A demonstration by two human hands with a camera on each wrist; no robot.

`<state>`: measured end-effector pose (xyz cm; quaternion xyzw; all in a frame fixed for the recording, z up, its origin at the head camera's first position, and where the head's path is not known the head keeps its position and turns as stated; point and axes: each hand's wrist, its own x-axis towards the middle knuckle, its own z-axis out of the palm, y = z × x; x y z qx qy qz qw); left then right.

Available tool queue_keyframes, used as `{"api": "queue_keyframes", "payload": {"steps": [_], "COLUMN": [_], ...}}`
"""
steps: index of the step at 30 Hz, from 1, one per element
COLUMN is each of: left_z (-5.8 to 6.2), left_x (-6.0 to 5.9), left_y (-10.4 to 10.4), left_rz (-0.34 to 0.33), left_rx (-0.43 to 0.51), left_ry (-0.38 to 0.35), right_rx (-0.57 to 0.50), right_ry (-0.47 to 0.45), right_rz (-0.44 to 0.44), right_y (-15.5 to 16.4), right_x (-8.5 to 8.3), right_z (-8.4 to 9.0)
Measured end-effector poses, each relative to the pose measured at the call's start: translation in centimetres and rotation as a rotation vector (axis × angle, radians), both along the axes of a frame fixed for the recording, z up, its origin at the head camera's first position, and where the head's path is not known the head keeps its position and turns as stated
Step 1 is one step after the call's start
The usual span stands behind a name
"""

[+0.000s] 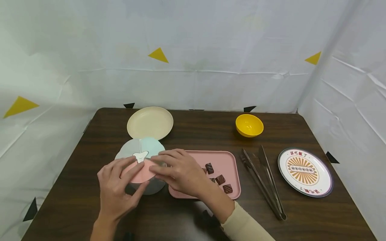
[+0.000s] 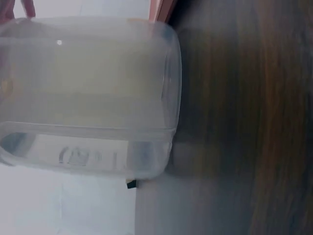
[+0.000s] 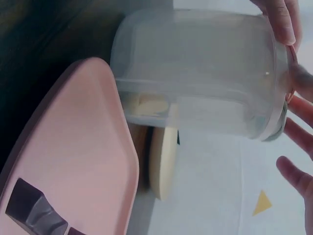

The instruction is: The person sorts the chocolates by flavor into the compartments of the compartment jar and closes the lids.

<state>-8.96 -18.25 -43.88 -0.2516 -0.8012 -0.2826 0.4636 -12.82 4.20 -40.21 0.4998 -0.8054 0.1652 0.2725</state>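
A clear plastic canister (image 3: 190, 54) stands upright on the table, left of the pink tray. Its flower-shaped lid has a pale grey petal (image 1: 129, 148), a mint petal (image 1: 153, 145) and a pink petal (image 1: 141, 174) around a white centre knob (image 1: 140, 156). My left hand (image 1: 116, 184) reaches over the near left side, spread fingertips on the pink petal and thumb at its front edge. From the right, my right hand (image 1: 182, 170) touches the pink petal's side with fairly straight fingertips. The wrist views show the canister's wall, with the fingers at its top.
Several chocolates (image 1: 220, 179) lie on the pink tray (image 1: 193, 154), partly behind my right forearm. A cream plate (image 1: 149, 122) sits behind the canister. Farther right are a yellow bowl (image 1: 249, 125), metal tongs (image 1: 272, 190) and a printed white plate (image 1: 305, 172).
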Motion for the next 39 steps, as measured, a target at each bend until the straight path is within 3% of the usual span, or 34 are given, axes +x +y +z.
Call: {"api": "queue_keyframes", "payload": {"steps": [4,12,24,30,39], "left_z": [-0.1,-0.3,0.8,1.0,1.2], "left_x": [0.0,0.1,0.1,0.1,-0.1], "left_y": [0.2,0.3,0.4,0.8,0.9], "left_rz": [0.008,-0.117,-0.252,-0.221,-0.188], "left_rx": [0.016,0.028,0.115,0.124,0.143], "left_ry": [0.001,-0.065,0.061,0.099,0.092], "right_rx": [0.021,0.045,0.053,0.033,-0.038], "right_ry": [-0.001,-0.069,-0.06,-0.064,-0.136], "right_rz": [-0.022,-0.059,-0.017,0.011,0.036], "right_y": [0.3,1.1,0.8,0.9,1.0], "right_x": [-0.4,-0.6,-0.5,-0.8,-1.1], "right_z": [-0.1,-0.4,-0.2,-0.3,-0.5]}}
